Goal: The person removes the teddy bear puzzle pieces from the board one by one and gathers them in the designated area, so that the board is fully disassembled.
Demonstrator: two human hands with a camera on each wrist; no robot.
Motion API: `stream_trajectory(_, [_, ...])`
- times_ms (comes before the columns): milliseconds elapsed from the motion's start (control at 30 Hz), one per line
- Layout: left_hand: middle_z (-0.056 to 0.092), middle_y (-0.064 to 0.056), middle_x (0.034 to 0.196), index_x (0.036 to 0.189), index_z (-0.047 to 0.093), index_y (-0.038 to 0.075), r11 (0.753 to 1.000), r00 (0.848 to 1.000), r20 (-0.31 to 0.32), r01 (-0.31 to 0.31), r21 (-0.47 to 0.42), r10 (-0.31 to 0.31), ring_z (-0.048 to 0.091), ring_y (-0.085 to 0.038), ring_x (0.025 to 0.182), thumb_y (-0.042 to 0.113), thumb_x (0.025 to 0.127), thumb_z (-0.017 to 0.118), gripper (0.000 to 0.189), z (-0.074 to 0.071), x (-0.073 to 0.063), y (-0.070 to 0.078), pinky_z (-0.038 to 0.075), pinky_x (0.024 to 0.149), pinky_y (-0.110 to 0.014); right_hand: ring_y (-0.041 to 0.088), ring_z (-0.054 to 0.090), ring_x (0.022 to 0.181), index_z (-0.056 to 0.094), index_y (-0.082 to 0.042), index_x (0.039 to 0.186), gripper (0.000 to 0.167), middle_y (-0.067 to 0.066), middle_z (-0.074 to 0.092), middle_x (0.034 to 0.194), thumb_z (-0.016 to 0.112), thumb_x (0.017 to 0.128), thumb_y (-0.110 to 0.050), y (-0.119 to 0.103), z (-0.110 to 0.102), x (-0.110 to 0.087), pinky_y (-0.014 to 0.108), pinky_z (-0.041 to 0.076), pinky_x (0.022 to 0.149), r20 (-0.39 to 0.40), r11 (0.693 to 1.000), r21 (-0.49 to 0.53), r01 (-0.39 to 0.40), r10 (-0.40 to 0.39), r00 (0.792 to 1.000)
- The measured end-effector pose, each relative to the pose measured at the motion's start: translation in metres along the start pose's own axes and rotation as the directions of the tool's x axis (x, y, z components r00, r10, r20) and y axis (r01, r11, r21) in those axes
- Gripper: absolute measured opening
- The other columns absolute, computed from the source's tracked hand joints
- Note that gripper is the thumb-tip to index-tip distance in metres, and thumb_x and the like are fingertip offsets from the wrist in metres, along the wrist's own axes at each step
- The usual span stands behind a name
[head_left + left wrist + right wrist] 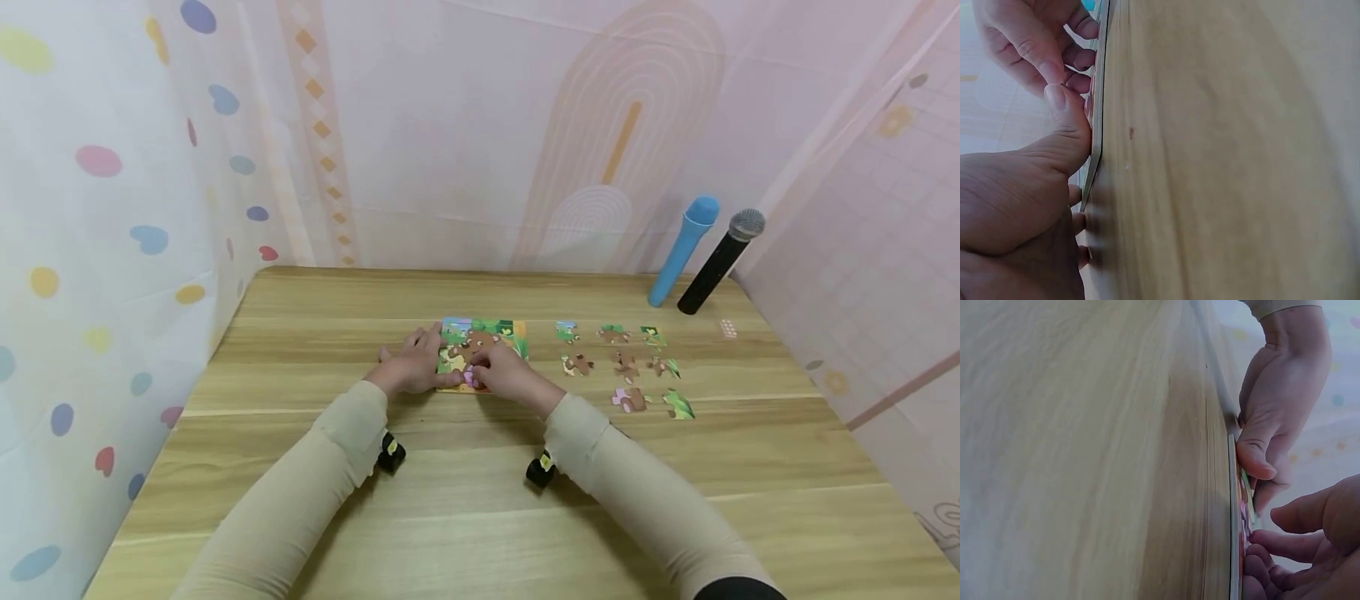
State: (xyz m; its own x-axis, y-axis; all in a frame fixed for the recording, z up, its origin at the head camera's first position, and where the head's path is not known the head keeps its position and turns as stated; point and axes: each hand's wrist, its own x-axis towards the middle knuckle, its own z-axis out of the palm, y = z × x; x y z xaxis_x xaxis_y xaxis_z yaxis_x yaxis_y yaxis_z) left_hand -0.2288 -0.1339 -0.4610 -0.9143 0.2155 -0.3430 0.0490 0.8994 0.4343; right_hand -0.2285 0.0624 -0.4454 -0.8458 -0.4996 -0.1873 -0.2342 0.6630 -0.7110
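Observation:
A jigsaw board [521,340] with a brown bear picture lies flat on the wooden table. My left hand [412,362] rests at its left side, fingers spread along the edge and thumb on the near left corner. Over the lower middle of the board, my right hand [512,375] touches a pink part of the picture with its fingertips. In the right wrist view, the right thumb [1300,514] stands apart from the index finger, with nothing seen between them. That hand hides part of the picture.
Several loose puzzle pieces [627,365] lie in rough rows right of the board. A blue microphone [678,254] and a black microphone [712,271] stand at the back right. Near them is a small pink dotted item [728,328]. Printed curtains [435,150] surround the table [465,483].

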Motion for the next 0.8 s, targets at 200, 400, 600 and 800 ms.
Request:
stream_trajectory(200, [-0.001, -0.015, 0.17, 0.163, -0.005, 0.011, 1.0, 1.0, 0.008, 0.006, 0.015, -0.006, -0.003, -0.035, 0.155, 0.057, 0.098, 0.059, 0.102, -0.001, 0.0, 0.0, -0.001, 0.106, -0.082, 0.016, 0.059, 0.082, 0.062, -0.001, 0.121, 0.021, 0.008, 0.066, 0.1, 0.055, 0.103, -0.007, -0.003, 0.002, 0.0, 0.025, 0.05, 0.069, -0.03, 0.994, 0.107, -0.019, 0.022, 0.999])
stream_trajectory(400, [0.002, -0.016, 0.17, 0.162, -0.01, 0.01, 1.0, 1.0, 0.008, 0.004, 0.017, -0.004, -0.003, -0.035, 0.155, 0.056, 0.097, 0.06, 0.106, 0.0, 0.001, -0.001, -0.001, 0.106, -0.082, 0.013, 0.063, 0.078, 0.056, 0.002, 0.12, 0.024, 0.012, 0.07, 0.096, 0.064, 0.097, 0.001, -0.004, 0.01, 0.005, 0.022, 0.052, 0.065, -0.077, 0.967, 0.251, 0.029, -0.01, 0.997])
stream_trajectory(600, [0.003, -0.015, 0.17, 0.162, -0.008, 0.01, 1.0, 1.0, 0.002, -0.006, 0.009, 0.006, -0.003, -0.035, 0.155, 0.055, 0.095, 0.063, 0.107, 0.001, 0.003, -0.002, 0.0, 0.106, -0.083, 0.012, 0.062, 0.083, 0.056, -0.001, 0.123, 0.031, 0.01, 0.071, 0.095, 0.068, 0.095, 0.001, -0.004, 0.016, 0.005, 0.022, 0.051, 0.067, -0.126, 0.967, 0.253, 0.035, -0.003, 0.992])
stream_trajectory(800, [-0.003, -0.013, 0.17, 0.163, -0.003, 0.011, 1.0, 1.0, 0.008, 0.007, 0.017, -0.007, -0.004, -0.035, 0.155, 0.055, 0.095, 0.063, 0.105, 0.001, 0.004, -0.002, 0.0, 0.107, -0.082, 0.013, 0.063, 0.079, 0.063, 0.0, 0.122, 0.029, 0.011, 0.07, 0.095, 0.069, 0.094, 0.001, -0.003, 0.016, 0.005, 0.023, 0.053, 0.064, -0.153, 0.96, 0.278, 0.035, 0.008, 0.988])
